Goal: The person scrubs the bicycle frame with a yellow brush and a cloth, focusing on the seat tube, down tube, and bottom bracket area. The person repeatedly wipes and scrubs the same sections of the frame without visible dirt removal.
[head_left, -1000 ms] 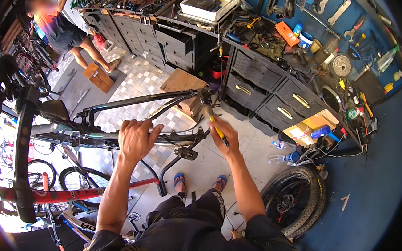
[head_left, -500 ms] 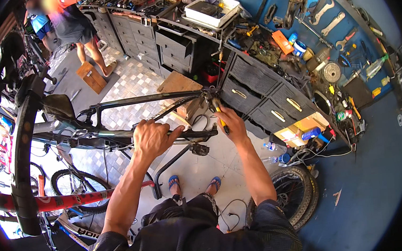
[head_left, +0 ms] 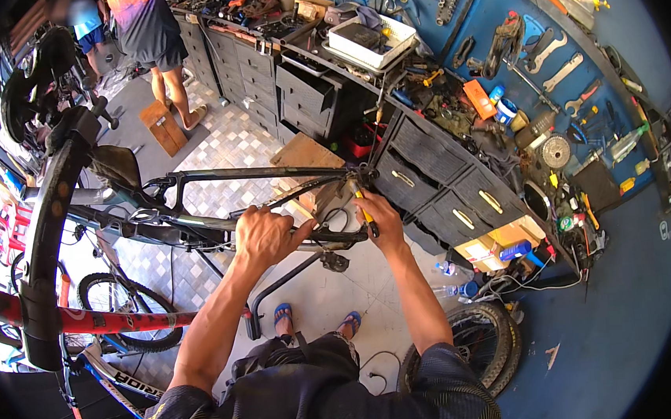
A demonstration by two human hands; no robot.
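A dark bicycle frame (head_left: 258,171) without a rear wheel lies across in front of me. My left hand (head_left: 264,235) is closed around its lower tube, thumb stretched to the right. At the frame's rear end, my right hand (head_left: 384,220) grips a tool with a yellow-and-black handle (head_left: 367,216). The tool's head meets the rear dropout (head_left: 355,176); its jaws are too small to make out. Below the hands hangs a dark pedal (head_left: 335,262).
A red stand arm (head_left: 123,319) crosses at left. Black drawers (head_left: 433,150) stand close beyond my right hand, under a cluttered bench with a white tray (head_left: 374,42). Loose tyres (head_left: 492,347) lie at lower right. Another person (head_left: 152,35) stands at the far left.
The whole view has shifted slightly. Both hands keep their hold, and the yellow-and-black handle has tilted a little at the frame's rear end.
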